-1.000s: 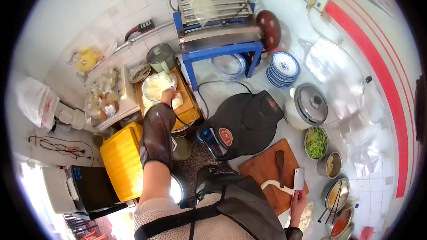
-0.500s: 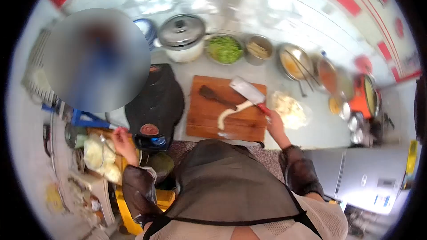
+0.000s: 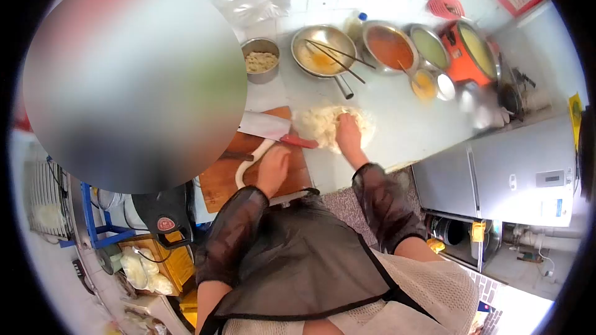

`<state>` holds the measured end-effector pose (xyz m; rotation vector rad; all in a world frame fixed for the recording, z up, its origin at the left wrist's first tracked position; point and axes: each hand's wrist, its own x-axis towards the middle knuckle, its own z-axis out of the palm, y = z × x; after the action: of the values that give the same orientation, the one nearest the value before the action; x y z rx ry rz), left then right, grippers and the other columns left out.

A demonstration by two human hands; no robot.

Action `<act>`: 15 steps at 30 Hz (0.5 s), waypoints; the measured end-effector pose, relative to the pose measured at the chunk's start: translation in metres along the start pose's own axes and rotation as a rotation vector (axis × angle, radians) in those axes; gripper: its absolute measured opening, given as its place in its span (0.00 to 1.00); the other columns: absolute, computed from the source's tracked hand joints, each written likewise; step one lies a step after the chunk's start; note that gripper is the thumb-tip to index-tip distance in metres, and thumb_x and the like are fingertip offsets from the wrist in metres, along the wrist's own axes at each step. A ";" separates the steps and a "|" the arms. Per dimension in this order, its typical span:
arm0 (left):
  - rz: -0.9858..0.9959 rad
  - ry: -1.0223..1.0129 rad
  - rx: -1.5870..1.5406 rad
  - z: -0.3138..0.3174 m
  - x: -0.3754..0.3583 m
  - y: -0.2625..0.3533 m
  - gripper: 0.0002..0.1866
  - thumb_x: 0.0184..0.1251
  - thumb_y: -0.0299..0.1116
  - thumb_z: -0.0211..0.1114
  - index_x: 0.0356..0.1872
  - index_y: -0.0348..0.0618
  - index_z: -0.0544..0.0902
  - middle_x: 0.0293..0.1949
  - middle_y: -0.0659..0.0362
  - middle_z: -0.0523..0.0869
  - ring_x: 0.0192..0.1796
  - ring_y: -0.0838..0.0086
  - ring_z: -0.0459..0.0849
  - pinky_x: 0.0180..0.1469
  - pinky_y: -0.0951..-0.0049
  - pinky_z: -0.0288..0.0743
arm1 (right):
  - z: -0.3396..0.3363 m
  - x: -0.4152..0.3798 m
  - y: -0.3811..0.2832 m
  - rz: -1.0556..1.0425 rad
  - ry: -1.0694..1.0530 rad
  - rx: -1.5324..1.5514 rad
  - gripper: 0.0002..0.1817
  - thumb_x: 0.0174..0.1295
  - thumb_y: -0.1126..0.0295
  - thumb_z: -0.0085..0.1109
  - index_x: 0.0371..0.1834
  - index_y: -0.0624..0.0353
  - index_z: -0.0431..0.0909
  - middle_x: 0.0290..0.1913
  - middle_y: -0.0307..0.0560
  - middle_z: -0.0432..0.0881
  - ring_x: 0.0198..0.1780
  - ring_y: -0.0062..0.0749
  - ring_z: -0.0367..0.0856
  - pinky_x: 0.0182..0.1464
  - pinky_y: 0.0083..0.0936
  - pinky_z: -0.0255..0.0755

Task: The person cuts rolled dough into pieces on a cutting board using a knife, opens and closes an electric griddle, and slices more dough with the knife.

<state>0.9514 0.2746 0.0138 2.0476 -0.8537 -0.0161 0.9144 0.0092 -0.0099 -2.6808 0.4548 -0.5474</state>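
My left hand (image 3: 274, 167) lies on the wooden cutting board (image 3: 218, 187), fingers against a curved white dough strip (image 3: 247, 164). A cleaver (image 3: 263, 125) with a red handle (image 3: 299, 142) lies flat across the board's far edge, between my hands, with neither hand on it. My right hand (image 3: 347, 136) reaches onto a pale pile of thin dough sheets (image 3: 316, 123) on the white counter just right of the board, fingers curled into the pile. Both forearms wear dark sheer sleeves.
Behind the pile stand a metal cup of chopped filling (image 3: 261, 61), a bowl of beaten egg with chopsticks (image 3: 323, 56), a red sauce bowl (image 3: 390, 46), a greenish bowl (image 3: 429, 46) and an orange cooker (image 3: 472, 43). A black electric griddle (image 3: 164, 211) sits left; a steel cabinet (image 3: 515, 174) stands right.
The view has swung right along the counter. My right hand let go of the cleaver, which now lies on the board, and moved onto the dough pile. My left hand came from the left onto the board.
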 end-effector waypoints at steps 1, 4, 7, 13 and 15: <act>0.138 0.010 0.007 0.018 0.017 0.014 0.08 0.62 0.23 0.58 0.42 0.40 0.79 0.42 0.49 0.82 0.49 0.52 0.79 0.51 0.58 0.73 | -0.005 -0.002 0.028 -0.067 -0.037 -0.107 0.15 0.53 0.83 0.53 0.45 0.61 0.72 0.44 0.55 0.74 0.45 0.51 0.77 0.42 0.39 0.75; 0.238 -0.218 0.245 0.072 0.056 0.004 0.14 0.61 0.27 0.59 0.49 0.40 0.79 0.47 0.50 0.82 0.50 0.56 0.81 0.50 0.61 0.73 | -0.011 -0.018 0.088 -0.016 -0.264 -0.243 0.27 0.53 0.82 0.55 0.59 0.65 0.66 0.48 0.58 0.74 0.41 0.50 0.80 0.37 0.36 0.77; 0.108 -0.333 0.601 0.097 0.089 -0.026 0.23 0.61 0.29 0.59 0.59 0.39 0.73 0.53 0.51 0.79 0.52 0.60 0.80 0.52 0.63 0.71 | -0.038 -0.039 0.097 -0.057 -0.539 -0.432 0.39 0.52 0.78 0.60 0.70 0.66 0.57 0.50 0.62 0.73 0.35 0.49 0.83 0.31 0.35 0.78; 0.067 -0.443 0.688 0.069 0.119 -0.021 0.26 0.62 0.27 0.57 0.64 0.40 0.72 0.60 0.52 0.76 0.56 0.61 0.78 0.54 0.62 0.71 | -0.043 -0.032 0.088 -0.080 -0.583 -0.313 0.45 0.47 0.68 0.73 0.69 0.60 0.60 0.52 0.58 0.74 0.36 0.50 0.83 0.33 0.40 0.78; 0.137 -0.093 0.152 0.075 0.094 -0.029 0.18 0.62 0.24 0.59 0.54 0.42 0.80 0.54 0.52 0.81 0.56 0.57 0.78 0.55 0.61 0.72 | -0.060 -0.023 0.048 -0.141 -0.538 -0.223 0.32 0.49 0.75 0.65 0.61 0.63 0.68 0.54 0.58 0.75 0.42 0.49 0.82 0.36 0.40 0.78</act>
<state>1.0156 0.1764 -0.0245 2.1386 -1.0802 0.0308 0.8569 -0.0415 0.0148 -2.9287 0.1793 0.2106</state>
